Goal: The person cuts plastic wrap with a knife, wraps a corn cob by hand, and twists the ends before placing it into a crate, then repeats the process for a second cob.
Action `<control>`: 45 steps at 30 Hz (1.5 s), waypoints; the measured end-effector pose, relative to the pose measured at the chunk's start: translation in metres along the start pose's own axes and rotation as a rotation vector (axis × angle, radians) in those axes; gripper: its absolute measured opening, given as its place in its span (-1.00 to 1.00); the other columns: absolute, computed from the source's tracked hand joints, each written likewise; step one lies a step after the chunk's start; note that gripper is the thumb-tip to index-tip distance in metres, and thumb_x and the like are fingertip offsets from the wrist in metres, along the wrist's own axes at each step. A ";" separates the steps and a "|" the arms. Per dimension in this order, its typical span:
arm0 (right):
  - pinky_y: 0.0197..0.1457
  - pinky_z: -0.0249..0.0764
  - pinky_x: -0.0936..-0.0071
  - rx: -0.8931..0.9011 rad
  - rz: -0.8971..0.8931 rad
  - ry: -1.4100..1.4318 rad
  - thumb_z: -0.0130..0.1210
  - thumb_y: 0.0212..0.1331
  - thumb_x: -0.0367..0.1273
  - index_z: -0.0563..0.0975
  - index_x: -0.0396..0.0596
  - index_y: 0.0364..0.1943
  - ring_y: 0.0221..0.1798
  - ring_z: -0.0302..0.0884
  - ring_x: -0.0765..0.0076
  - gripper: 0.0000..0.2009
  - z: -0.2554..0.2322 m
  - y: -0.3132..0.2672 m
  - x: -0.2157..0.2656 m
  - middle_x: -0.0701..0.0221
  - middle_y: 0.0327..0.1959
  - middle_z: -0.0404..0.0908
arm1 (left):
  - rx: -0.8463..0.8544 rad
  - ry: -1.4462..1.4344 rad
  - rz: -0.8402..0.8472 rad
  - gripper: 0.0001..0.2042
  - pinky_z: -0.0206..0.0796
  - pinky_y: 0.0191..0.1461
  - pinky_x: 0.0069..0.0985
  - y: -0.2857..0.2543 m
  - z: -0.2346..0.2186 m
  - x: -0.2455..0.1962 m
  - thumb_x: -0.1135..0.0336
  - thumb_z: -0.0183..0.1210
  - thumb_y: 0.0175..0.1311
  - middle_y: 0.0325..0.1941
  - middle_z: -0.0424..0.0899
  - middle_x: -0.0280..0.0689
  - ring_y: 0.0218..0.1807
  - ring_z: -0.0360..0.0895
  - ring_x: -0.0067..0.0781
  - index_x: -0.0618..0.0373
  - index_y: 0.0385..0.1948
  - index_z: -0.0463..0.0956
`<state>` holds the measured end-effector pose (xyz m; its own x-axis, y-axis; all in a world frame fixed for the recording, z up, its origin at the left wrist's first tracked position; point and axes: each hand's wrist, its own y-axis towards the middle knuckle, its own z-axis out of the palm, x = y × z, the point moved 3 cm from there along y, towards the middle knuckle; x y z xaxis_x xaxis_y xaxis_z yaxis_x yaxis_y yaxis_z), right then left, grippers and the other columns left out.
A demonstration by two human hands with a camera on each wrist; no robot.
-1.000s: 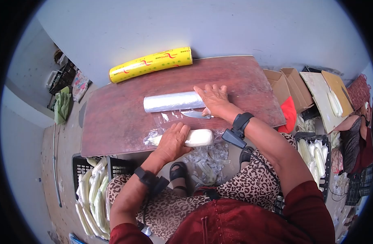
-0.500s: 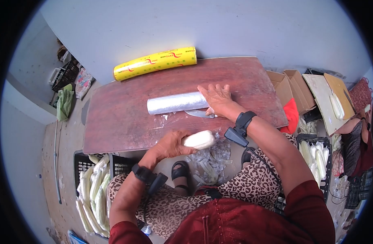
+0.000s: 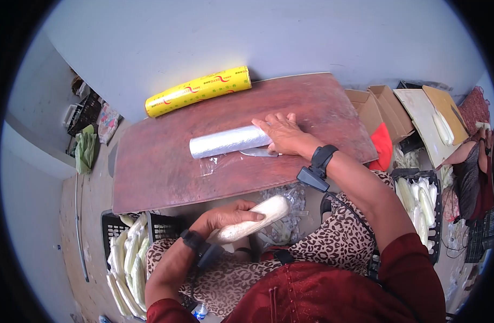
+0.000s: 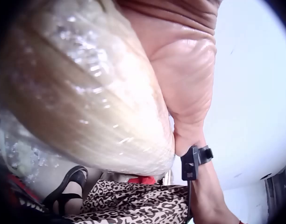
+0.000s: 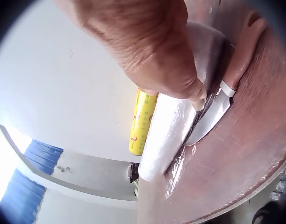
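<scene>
A long, pale vegetable (image 3: 274, 209) in clear film is gripped by my left hand (image 3: 228, 214), thumb across its upper side. It slants above the lap, off the table's near edge. In the left wrist view the wrapped vegetable (image 4: 96, 93) fills much of the picture, with layered, leaf-like ribs under shiny film. My right hand (image 3: 284, 135) rests with spread fingers on the right end of a roll of clear film (image 3: 225, 142). Beside the roll lies a knife (image 5: 210, 121), its blade partly against the film's loose edge and its handle pointing away from the roll's free end.
A yellow printed roll (image 3: 198, 91) lies at the back of the reddish table (image 3: 150, 172), by the wall. Crates of pale vegetables stand left (image 3: 163, 229) and right (image 3: 435, 237) of the legs. Film scraps (image 3: 290, 229) litter the floor. Cardboard boxes (image 3: 387, 110) and another person are at right.
My left hand has lifted the wrapped vegetable off the table's near edge and drawn it toward the body, turning it to a slant. My right hand has stayed on the roll.
</scene>
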<state>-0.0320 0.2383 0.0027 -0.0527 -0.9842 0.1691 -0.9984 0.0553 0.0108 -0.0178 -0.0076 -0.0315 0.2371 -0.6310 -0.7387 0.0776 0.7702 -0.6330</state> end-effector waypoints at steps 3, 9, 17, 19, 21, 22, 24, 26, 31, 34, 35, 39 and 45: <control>0.21 0.19 0.01 -0.161 -0.001 0.176 0.26 0.15 -0.26 0.25 0.08 0.37 0.27 0.32 0.14 -0.33 -0.010 -0.005 -0.012 0.24 0.17 0.41 | 0.004 -0.169 0.106 -0.54 0.44 -0.22 -0.70 -0.011 0.004 -0.020 0.11 0.22 0.29 -0.20 0.67 -0.36 -0.31 0.58 -0.68 0.26 0.10 0.48; 0.26 0.37 0.20 -0.085 0.215 1.478 0.09 0.27 0.09 0.25 -0.27 0.27 0.26 0.38 0.20 -0.26 -0.043 -0.023 -0.040 0.13 0.15 0.44 | -0.001 -0.427 0.354 -0.42 0.53 -0.12 -0.41 -0.024 -0.001 -0.039 -0.01 0.14 0.28 -0.21 0.64 0.00 -0.24 0.64 -0.23 0.39 0.10 0.40; 0.19 0.32 0.36 0.203 -0.221 2.075 0.32 -0.10 0.22 0.15 -0.09 0.36 0.22 0.31 0.39 0.02 -0.060 -0.060 0.037 0.33 0.21 0.37 | -0.061 -0.594 0.603 -0.25 0.44 -0.31 -0.40 -0.035 0.012 -0.081 -0.20 0.02 0.22 -0.24 0.59 0.07 -0.36 0.54 -0.19 0.41 0.17 0.31; 0.19 0.31 0.38 0.230 -0.253 2.093 0.38 -0.12 0.17 0.16 -0.05 0.36 0.23 0.30 0.42 0.01 -0.059 -0.062 0.055 0.37 0.21 0.37 | -0.141 -0.599 0.662 -0.26 0.43 -0.37 -0.42 -0.037 0.022 -0.095 -0.19 0.00 0.24 -0.25 0.58 0.06 -0.37 0.55 -0.21 0.42 0.17 0.31; 0.40 0.26 0.07 0.197 -0.203 2.150 0.42 -0.05 -0.04 0.26 -0.06 0.29 0.31 0.35 0.21 -0.16 -0.046 -0.056 0.055 0.26 0.22 0.43 | -0.155 -0.623 0.658 -0.28 0.42 -0.41 -0.43 -0.029 0.022 -0.094 -0.21 -0.03 0.26 -0.26 0.58 0.05 -0.39 0.54 -0.23 0.40 0.15 0.33; 0.37 0.29 0.08 0.183 -0.160 2.161 0.42 -0.02 -0.10 0.28 -0.07 0.27 0.28 0.38 0.20 -0.22 -0.043 -0.054 0.054 0.26 0.19 0.46 | -0.163 -0.637 0.656 -0.29 0.41 -0.43 -0.44 -0.025 0.021 -0.092 -0.22 -0.04 0.28 -0.26 0.58 0.04 -0.40 0.54 -0.24 0.38 0.14 0.34; 0.29 0.42 0.15 0.159 -0.130 2.234 0.36 0.11 -0.27 0.35 -0.14 0.16 0.15 0.51 0.21 -0.42 -0.043 -0.052 0.055 0.23 0.05 0.56 | -0.102 -0.648 0.610 -0.25 0.42 -0.42 -0.43 -0.021 0.018 -0.087 -0.30 -0.07 0.28 -0.27 0.58 0.01 -0.41 0.54 -0.24 0.35 0.11 0.36; 0.27 0.44 0.20 0.181 -0.143 2.249 0.35 0.12 -0.28 0.38 -0.15 0.12 0.11 0.52 0.23 -0.47 -0.045 -0.047 0.053 0.23 0.01 0.56 | -0.038 -0.655 0.595 -0.22 0.43 -0.41 -0.43 -0.014 0.017 -0.084 -0.38 -0.08 0.26 -0.28 0.58 -0.02 -0.41 0.54 -0.25 0.32 0.10 0.36; 0.18 0.49 0.26 0.027 -0.175 2.203 0.31 0.17 -0.31 0.41 -0.18 0.06 0.03 0.54 0.31 -0.56 -0.057 -0.039 0.044 0.27 -0.06 0.56 | 0.089 -0.604 0.585 -0.17 0.46 -0.35 -0.42 0.002 0.016 -0.077 -0.42 0.03 0.20 -0.28 0.59 -0.06 -0.38 0.56 -0.23 0.29 0.15 0.31; 0.14 0.51 0.27 -0.021 -0.152 2.173 0.30 0.18 -0.31 0.41 -0.17 0.05 0.00 0.54 0.35 -0.57 -0.059 -0.037 0.040 0.32 -0.10 0.56 | -0.001 -0.545 0.594 -0.29 0.50 -0.29 -0.41 0.002 0.014 -0.081 -0.24 0.18 0.22 -0.26 0.59 -0.08 -0.34 0.60 -0.25 0.26 0.13 0.30; 0.12 0.53 0.28 -0.043 -0.140 2.148 0.30 0.18 -0.32 0.41 -0.17 0.04 -0.01 0.54 0.37 -0.58 -0.062 -0.039 0.038 0.34 -0.11 0.56 | -0.054 -0.493 0.601 -0.33 0.51 -0.28 -0.42 0.002 0.013 -0.083 -0.18 0.20 0.23 -0.26 0.59 -0.09 -0.32 0.61 -0.26 0.25 0.11 0.31; 0.03 0.57 0.36 -0.120 -0.080 2.067 0.30 0.19 -0.31 0.41 -0.15 0.01 -0.05 0.55 0.43 -0.60 -0.069 -0.040 0.031 0.40 -0.15 0.55 | -0.221 -0.368 0.602 -0.54 0.53 -0.25 -0.45 0.004 0.017 -0.091 0.11 0.26 0.26 -0.24 0.60 -0.15 -0.29 0.63 -0.33 0.18 0.05 0.33; -0.13 0.64 0.37 -0.206 -0.001 1.986 0.31 0.18 -0.30 0.42 -0.16 -0.05 -0.19 0.60 0.46 -0.63 -0.064 -0.035 0.023 0.40 -0.22 0.55 | -0.493 -0.152 0.635 -0.53 0.50 -0.25 -0.50 0.012 0.020 -0.093 0.32 0.32 0.21 -0.19 0.60 -0.22 -0.30 0.61 -0.45 0.19 0.11 0.34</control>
<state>0.0030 0.2244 0.0697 0.1842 0.5363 0.8237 -0.9739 0.2127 0.0793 -0.0194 0.0625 0.0343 0.2239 -0.0417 -0.9737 -0.5421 0.8250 -0.1600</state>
